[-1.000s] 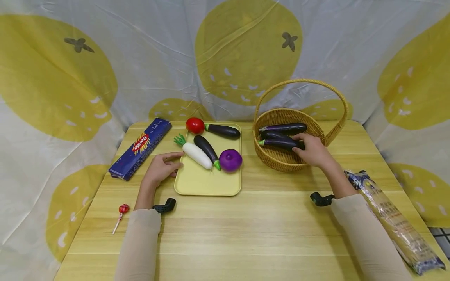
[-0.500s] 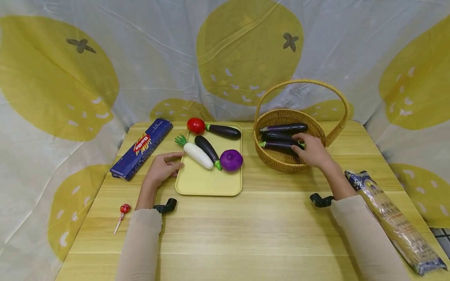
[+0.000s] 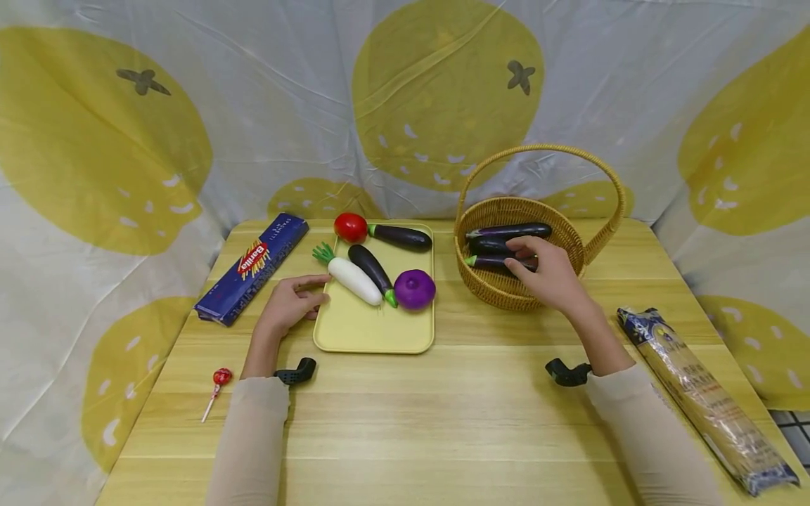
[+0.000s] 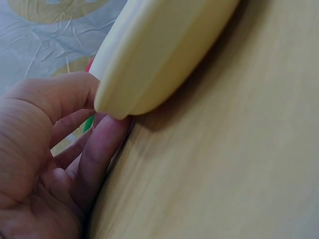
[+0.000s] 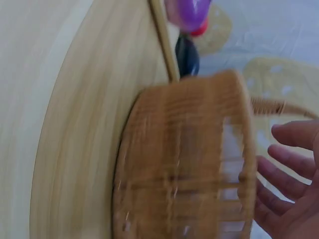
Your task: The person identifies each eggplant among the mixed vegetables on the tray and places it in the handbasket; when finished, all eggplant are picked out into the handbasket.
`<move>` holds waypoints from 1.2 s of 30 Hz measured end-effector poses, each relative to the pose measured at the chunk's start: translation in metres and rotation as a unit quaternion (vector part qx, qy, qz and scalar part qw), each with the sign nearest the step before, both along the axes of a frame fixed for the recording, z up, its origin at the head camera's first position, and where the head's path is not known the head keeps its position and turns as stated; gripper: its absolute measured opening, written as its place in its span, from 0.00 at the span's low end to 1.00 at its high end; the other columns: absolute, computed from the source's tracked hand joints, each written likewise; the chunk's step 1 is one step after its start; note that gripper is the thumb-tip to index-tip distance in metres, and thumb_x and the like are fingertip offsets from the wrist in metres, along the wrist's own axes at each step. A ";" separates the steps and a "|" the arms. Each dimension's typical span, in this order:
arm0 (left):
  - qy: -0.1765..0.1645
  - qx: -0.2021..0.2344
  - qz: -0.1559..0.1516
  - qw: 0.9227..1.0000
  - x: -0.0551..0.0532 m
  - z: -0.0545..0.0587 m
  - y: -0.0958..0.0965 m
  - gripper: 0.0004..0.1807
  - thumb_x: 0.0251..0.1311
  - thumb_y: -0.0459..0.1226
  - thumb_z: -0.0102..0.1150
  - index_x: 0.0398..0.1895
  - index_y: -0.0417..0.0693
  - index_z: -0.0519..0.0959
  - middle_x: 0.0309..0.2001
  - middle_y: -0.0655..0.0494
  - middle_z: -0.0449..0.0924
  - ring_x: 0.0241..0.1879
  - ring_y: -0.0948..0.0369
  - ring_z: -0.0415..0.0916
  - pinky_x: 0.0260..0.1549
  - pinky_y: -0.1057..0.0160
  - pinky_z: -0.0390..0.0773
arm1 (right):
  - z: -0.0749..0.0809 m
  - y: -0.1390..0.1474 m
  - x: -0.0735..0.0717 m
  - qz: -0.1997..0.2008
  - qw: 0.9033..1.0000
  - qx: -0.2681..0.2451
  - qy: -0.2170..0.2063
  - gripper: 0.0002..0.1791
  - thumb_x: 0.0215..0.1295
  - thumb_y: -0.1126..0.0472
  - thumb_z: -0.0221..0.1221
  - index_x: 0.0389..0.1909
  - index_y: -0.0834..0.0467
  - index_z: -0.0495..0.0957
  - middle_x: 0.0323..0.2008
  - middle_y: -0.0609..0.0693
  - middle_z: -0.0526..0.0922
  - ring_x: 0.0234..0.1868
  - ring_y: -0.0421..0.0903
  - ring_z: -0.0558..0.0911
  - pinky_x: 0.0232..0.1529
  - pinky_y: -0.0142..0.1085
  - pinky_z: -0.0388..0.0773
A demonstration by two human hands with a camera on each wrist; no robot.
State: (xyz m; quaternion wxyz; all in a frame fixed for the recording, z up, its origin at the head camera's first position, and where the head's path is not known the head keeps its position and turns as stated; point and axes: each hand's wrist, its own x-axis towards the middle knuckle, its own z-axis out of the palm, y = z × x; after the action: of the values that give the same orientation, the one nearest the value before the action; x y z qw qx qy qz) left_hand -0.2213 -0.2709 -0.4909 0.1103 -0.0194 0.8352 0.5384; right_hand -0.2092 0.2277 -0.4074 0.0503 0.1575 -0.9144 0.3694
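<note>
My left hand (image 3: pixel 290 302) pinches the left edge of a pale yellow tray (image 3: pixel 373 336); in the left wrist view, thumb and fingers meet at the tray's rim (image 4: pixel 149 64). On the tray lie a white radish (image 3: pixel 356 281), two eggplants (image 3: pixel 400 237) and a purple onion (image 3: pixel 414 289), with a tomato (image 3: pixel 351 228) at its far left corner. My right hand (image 3: pixel 552 275) is over a wicker basket (image 3: pixel 496 295), fingers apart and holding nothing. Inside the basket, three eggplants (image 3: pixel 510 230) lie side by side, the nearest partly hidden by the fingers.
A blue spaghetti box (image 3: pixel 253 269) lies left of the tray, with a red lollipop (image 3: pixel 221 377) nearer the front. At right is a long clear noodle packet (image 3: pixel 705 400). The basket's tall handle (image 3: pixel 616 211) arches above it. A lemon-print cloth (image 3: pixel 285 105) hangs behind.
My right hand has let go of the nearest eggplant in the basket and drawn slightly left and up off it. The left hand has stayed at the tray's edge.
</note>
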 end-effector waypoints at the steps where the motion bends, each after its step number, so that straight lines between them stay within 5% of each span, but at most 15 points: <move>1: -0.001 0.000 0.001 1.000 0.000 0.000 0.000 0.27 0.64 0.39 0.70 0.67 0.52 0.80 0.63 0.43 0.81 0.30 0.63 0.81 0.31 0.62 0.88 | 0.001 -0.005 0.001 0.005 1.000 -0.004 0.003 0.20 0.75 0.57 0.60 0.63 0.61 0.77 0.58 0.62 0.82 0.55 0.58 0.81 0.57 0.55 0.81; 13: 0.000 -0.003 -0.001 1.000 -0.001 -0.001 -0.001 0.27 0.64 0.39 0.70 0.67 0.52 0.80 0.62 0.45 0.81 0.29 0.63 0.81 0.31 0.62 0.88 | 0.002 -0.071 0.002 0.070 0.997 -0.039 -0.005 0.20 0.73 0.56 0.63 0.61 0.60 0.79 0.56 0.56 0.84 0.55 0.54 0.83 0.58 0.50 0.81; 36: -0.002 0.006 -0.001 1.000 -0.001 0.001 0.000 0.26 0.64 0.39 0.70 0.66 0.50 0.80 0.59 0.40 0.83 0.27 0.65 0.79 0.29 0.63 0.87 | -0.021 -0.150 -0.035 0.126 0.989 -0.034 -0.065 0.23 0.70 0.52 0.64 0.61 0.59 0.79 0.60 0.60 0.83 0.58 0.57 0.82 0.61 0.51 0.80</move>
State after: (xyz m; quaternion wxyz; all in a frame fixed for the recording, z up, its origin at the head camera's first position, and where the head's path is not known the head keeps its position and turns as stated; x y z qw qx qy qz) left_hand -0.2221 -0.2711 -0.4897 0.1121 -0.0190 0.8318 0.5434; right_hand -0.2438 0.0774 -0.4288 -0.0506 0.2450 -0.8756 0.4132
